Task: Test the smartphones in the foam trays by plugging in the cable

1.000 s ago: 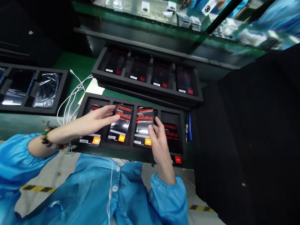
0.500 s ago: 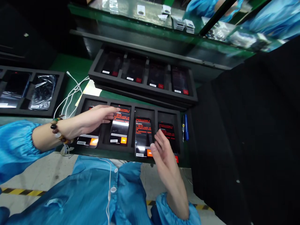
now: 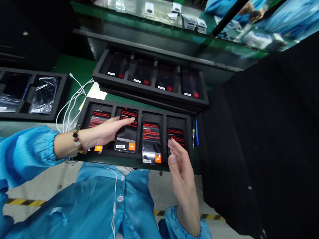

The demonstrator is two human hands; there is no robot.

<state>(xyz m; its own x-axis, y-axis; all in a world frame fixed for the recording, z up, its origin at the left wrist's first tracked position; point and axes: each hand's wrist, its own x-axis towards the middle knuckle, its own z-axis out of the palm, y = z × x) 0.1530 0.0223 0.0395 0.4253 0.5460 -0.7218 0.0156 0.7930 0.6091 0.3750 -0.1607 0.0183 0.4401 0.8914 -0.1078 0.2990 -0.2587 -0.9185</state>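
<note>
In front of me a black foam tray (image 3: 140, 114) holds several smartphones, one per slot, their dark screens lit with red text and an orange or red button. My left hand (image 3: 109, 130) reaches across the two left slots, fingers stretched out over the upper part of the second phone (image 3: 126, 139); whether it touches the glass I cannot tell. It partly covers the leftmost phone (image 3: 99, 116). The third phone (image 3: 152, 142) lies uncovered. My right hand (image 3: 183, 166), fingers extended and thumb apart, is over the lower part of the rightmost phone (image 3: 176, 133), hiding much of it.
Stacked foam trays (image 3: 149, 89) with more phones stand behind. At the left another tray (image 3: 63, 89) holds phones, one in clear wrap. White cables (image 3: 72, 99) lie between them. A blue pen (image 3: 196, 132) is at the right. Beyond, a person's blue sleeve (image 3: 286, 23) shows.
My left hand has moved right, further over the second phone, uncovering more of the leftmost one. My right hand has shifted slightly right and down, off the third phone's orange button.
</note>
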